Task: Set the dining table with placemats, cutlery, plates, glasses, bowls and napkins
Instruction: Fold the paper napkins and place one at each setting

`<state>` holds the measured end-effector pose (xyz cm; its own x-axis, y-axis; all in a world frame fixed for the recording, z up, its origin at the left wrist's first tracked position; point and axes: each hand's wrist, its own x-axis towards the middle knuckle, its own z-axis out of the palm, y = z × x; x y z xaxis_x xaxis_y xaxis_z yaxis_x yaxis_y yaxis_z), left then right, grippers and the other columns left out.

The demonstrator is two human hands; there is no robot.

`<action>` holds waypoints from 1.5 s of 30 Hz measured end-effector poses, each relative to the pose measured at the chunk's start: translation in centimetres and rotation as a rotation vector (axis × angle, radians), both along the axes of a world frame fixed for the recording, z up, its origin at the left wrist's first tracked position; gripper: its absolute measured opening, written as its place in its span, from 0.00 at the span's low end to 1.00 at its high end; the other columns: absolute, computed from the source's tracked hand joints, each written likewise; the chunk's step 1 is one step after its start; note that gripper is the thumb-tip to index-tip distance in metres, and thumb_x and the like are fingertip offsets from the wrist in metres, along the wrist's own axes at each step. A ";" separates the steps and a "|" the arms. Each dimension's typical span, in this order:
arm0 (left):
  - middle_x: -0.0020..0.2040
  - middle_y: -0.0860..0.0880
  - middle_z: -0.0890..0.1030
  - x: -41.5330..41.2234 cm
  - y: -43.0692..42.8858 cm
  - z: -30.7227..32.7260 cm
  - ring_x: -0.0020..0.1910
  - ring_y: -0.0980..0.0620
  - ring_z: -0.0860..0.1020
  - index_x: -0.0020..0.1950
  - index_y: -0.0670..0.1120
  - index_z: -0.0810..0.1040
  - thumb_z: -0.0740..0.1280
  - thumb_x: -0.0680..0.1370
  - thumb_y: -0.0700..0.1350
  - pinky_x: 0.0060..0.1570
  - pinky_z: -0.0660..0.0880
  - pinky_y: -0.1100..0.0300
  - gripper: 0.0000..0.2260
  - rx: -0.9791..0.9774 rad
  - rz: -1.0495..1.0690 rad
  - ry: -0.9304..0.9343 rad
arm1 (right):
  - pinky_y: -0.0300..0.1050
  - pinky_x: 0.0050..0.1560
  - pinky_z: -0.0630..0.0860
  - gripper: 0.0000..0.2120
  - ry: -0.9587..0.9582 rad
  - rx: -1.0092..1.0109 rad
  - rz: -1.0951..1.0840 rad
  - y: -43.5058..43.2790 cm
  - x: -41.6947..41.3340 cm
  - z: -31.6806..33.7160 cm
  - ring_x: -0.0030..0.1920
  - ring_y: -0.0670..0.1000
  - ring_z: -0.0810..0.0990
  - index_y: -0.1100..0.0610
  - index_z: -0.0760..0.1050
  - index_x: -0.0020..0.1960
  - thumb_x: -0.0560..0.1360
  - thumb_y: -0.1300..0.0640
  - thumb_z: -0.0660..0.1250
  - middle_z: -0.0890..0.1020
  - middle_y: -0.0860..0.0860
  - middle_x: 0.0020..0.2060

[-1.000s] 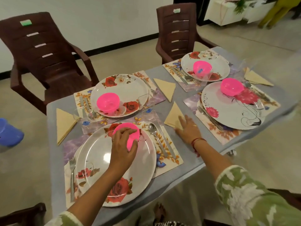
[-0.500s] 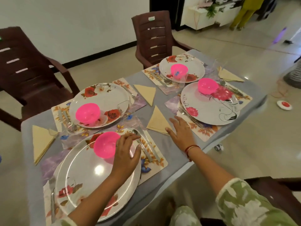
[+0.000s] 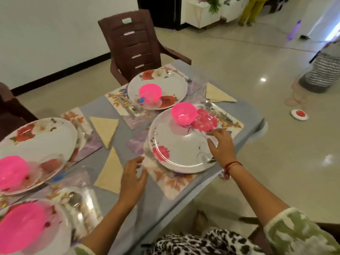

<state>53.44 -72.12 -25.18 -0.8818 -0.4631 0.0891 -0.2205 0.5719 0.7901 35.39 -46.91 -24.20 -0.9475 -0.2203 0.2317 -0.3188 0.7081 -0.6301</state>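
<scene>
Head view: white round plate with pink flowers [image 3: 176,144] sits on floral placemat [image 3: 176,183] at the right near corner of grey table [image 3: 147,208]. Translucent pink plastic bowl [image 3: 184,114] on its far part. Left hand [image 3: 132,173] at plate's near-left edge, fingers loosely spread. Right hand [image 3: 222,146] at right rim, fingers curled over clear blurred object [image 3: 203,134]; can't tell the grip.

Pink bowl [image 3: 184,114] on floral plate [image 3: 176,144]

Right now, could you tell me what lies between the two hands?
Head view: the pink-flowered plate on its placemat, between left hand and right hand.
</scene>
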 end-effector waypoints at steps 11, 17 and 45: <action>0.60 0.42 0.72 -7.8 0.0 -2.5 0.50 0.50 0.74 0.68 0.43 0.72 0.64 0.79 0.43 0.53 0.71 0.55 0.17 0.043 0.344 -0.272 | 0.53 0.56 0.75 0.14 -0.273 0.122 -0.035 4.6 -15.6 -1.6 0.53 0.60 0.79 0.60 0.77 0.60 0.76 0.59 0.66 0.77 0.61 0.55; 0.53 0.50 0.78 -8.6 -0.6 -2.8 0.48 0.54 0.77 0.58 0.51 0.79 0.66 0.77 0.50 0.48 0.74 0.58 0.11 0.071 0.321 -0.339 | 0.54 0.54 0.75 0.14 -0.176 0.191 0.029 3.6 -18.2 -2.0 0.51 0.63 0.77 0.62 0.77 0.60 0.75 0.61 0.67 0.77 0.63 0.55; 0.63 0.46 0.70 -9.0 0.1 -1.3 0.55 0.50 0.74 0.70 0.48 0.68 0.70 0.76 0.45 0.51 0.70 0.59 0.24 0.099 0.472 -0.263 | 0.52 0.51 0.78 0.09 -0.263 0.172 0.006 3.7 -18.2 -2.6 0.45 0.57 0.80 0.60 0.79 0.53 0.74 0.60 0.70 0.82 0.58 0.46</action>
<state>44.39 -72.00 -26.49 -0.5631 -0.8086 -0.1705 -0.6327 0.2891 0.7184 17.19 -43.17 -26.78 -0.9686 -0.2408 -0.0618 -0.1654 0.8100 -0.5627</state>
